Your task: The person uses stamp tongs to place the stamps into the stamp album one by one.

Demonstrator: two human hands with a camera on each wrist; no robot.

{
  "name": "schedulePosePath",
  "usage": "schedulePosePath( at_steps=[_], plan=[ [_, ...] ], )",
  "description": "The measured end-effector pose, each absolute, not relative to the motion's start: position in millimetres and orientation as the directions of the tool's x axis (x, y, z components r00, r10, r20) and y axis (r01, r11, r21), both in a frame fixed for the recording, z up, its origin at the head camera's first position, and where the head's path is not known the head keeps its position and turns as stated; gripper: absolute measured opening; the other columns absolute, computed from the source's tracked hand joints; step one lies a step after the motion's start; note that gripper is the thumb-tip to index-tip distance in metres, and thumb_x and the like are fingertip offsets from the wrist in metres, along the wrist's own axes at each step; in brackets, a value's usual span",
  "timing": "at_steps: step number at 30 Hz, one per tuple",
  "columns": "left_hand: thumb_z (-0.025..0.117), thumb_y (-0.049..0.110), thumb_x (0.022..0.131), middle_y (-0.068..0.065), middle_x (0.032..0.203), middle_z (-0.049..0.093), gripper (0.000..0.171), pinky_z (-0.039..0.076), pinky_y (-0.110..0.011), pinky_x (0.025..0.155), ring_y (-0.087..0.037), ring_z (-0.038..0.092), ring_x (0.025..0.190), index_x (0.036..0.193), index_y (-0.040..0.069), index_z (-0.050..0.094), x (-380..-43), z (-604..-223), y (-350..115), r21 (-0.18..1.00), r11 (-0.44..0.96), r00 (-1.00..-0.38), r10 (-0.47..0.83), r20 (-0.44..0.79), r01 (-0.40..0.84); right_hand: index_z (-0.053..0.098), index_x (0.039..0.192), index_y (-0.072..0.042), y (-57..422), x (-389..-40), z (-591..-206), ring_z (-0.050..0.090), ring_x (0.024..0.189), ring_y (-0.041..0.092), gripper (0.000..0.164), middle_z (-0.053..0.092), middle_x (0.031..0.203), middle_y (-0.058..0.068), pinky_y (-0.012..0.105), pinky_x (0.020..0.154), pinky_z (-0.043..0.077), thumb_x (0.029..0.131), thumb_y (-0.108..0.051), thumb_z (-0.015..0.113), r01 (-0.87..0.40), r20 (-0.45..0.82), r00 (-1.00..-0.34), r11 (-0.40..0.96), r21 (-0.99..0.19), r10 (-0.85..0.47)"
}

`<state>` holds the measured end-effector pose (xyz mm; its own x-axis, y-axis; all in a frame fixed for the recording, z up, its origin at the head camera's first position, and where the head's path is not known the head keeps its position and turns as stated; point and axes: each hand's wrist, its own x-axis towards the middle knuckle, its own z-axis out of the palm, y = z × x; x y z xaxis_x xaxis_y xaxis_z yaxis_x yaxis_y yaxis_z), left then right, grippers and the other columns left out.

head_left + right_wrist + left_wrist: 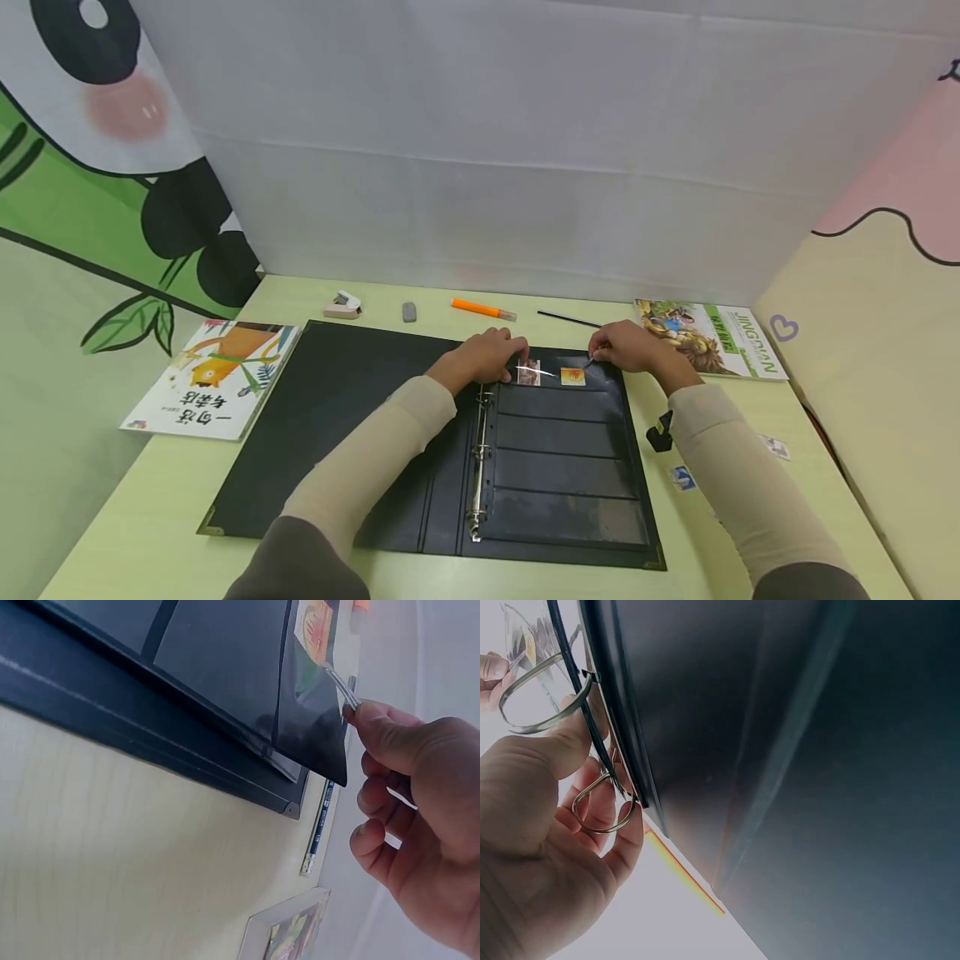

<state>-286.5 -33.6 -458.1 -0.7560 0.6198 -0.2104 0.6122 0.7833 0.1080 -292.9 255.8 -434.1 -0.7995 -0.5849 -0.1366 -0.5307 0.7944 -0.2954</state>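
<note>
A black ring-binder stamp album (360, 392) lies spread on the table, its pocket page (562, 435) on the right side. Two stamps show in the top pocket strip: a brownish stamp (529, 373) at left and an orange-yellow stamp (573, 377) nearer the middle. My left hand (486, 358) pinches the page's top edge beside the metal rings (544, 724). At the top right corner, my right hand (632, 346) pinches silver tweezers (345, 686) between thumb and forefinger. Their tips touch the orange stamp's edge in the right wrist view, where the page corner is lifted.
Along the back sit a small stapler (345, 306), a grey eraser (408, 312), an orange marker (483, 310) and a pencil (568, 318). Picture books flank the album, one left (217, 379), one right (712, 337). A blue stamp (682, 477) lies near the right forearm.
</note>
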Motion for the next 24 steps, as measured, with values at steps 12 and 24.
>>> schedulePosePath(
  at_steps=[12,24],
  plan=[
    [0.066,0.033,0.09,-0.004,0.12,0.052,0.04,0.045,-0.037,0.088,-0.021,0.048,0.104,0.127,0.03,0.05,-281,-453,-34,0.127,0.791,-0.758,0.61,-0.23,0.598,0.069,0.089,-0.017,256,-287,-442,0.056,0.078,0.012,0.01,0.065,0.092,0.001,0.037,0.073,0.046,0.094,-0.015,0.06,-0.543,-0.133,-0.787,0.778,-0.316,-0.603],
    [0.062,0.036,0.092,-0.005,0.131,0.05,0.052,0.046,-0.039,0.095,-0.024,0.049,0.117,0.141,0.03,0.045,-280,-448,-34,0.057,0.793,-0.76,0.599,-0.251,0.606,0.066,0.108,-0.008,274,-272,-428,0.061,0.08,0.017,0.019,0.068,0.099,0.008,0.04,0.072,0.048,0.098,-0.019,0.054,-0.426,-0.058,-0.874,0.82,-0.382,-0.482]
  ],
)
